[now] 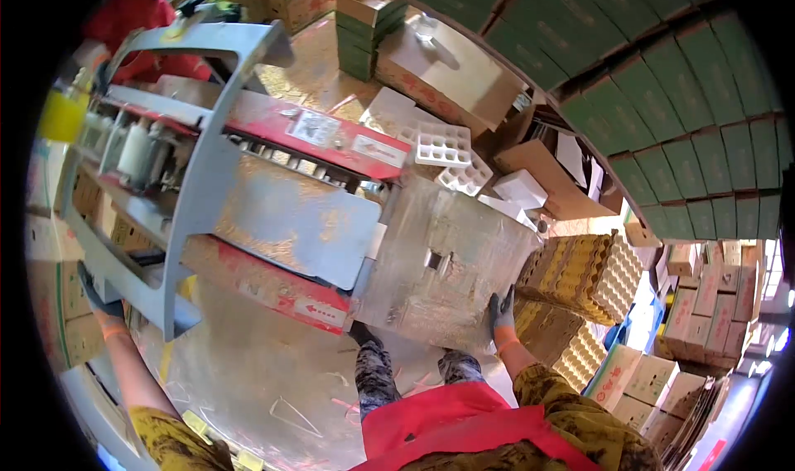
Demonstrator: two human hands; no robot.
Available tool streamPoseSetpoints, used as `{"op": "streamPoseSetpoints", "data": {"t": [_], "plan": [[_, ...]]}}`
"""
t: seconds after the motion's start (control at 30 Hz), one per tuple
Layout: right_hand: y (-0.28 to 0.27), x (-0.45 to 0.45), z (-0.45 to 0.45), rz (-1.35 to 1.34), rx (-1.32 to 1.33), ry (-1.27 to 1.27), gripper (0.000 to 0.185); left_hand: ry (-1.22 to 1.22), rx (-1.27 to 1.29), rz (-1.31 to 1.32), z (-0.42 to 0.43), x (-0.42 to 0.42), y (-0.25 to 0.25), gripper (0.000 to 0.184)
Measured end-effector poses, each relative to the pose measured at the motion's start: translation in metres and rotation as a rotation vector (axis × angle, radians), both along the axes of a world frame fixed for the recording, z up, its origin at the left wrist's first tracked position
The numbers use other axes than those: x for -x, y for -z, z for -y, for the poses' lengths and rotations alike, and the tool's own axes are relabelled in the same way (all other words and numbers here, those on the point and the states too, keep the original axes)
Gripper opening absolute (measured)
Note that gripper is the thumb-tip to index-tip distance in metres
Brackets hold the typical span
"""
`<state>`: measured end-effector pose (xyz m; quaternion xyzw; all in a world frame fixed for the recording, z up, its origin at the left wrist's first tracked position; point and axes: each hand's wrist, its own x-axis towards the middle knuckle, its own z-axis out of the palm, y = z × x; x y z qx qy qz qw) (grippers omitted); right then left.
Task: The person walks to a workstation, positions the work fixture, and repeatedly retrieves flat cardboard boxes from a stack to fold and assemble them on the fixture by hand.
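My left hand (103, 300), in a dark glove, is at the lower left end of the grey arched frame (186, 189) of a packing machine. Its fingers look stretched out along the frame; whether they press on it I cannot tell. On the right, my gloved right hand (502, 312) lies at the near right edge of a worn metal table (414, 264), thumb and fingers apart. Between the two hands runs the machine's grey bed (290, 223), flanked by red side rails (319, 308). Neither hand visibly holds an object.
Stacked egg trays (571, 276) stand just right of my right hand. White moulded trays (444, 146) lie behind the table. Green boxes (671, 98) form a tall wall at upper right. Another person in red (132, 24) is beyond the machine. Scraps (294, 417) litter the floor.
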<state>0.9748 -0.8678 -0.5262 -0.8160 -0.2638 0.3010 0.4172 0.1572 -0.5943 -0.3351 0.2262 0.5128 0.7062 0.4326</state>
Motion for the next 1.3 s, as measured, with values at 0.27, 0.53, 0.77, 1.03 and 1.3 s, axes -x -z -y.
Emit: {"op": "streamPoseSetpoints", "data": {"t": [0.27, 0.53, 0.77, 1.03, 1.3], "plan": [[0.011, -0.08, -0.064, -0.122, -0.147, -0.134, 0.068, -0.165, 0.064, 0.171, 0.067, -0.063, -0.014, 0.057], [-0.036, -0.193, -0.182, 0.084, 0.06, -0.41, 0.066, -0.349, 0.018, 0.113, 0.198, -0.195, -0.019, 0.065], [-0.103, -0.232, -0.288, 0.086, 0.091, -0.626, 0.064, -0.277, 0.114, 0.153, 0.247, -0.301, -0.052, 0.056], [-0.041, -0.284, -0.392, 0.17, 0.121, -0.752, 0.046, -0.517, 0.284, 0.043, 0.258, -0.45, -0.072, 0.063], [-0.05, -0.256, -0.509, -0.227, -0.027, -0.943, 0.057, -0.706, 0.688, -0.484, 0.305, -0.551, -0.089, 0.072]]}}
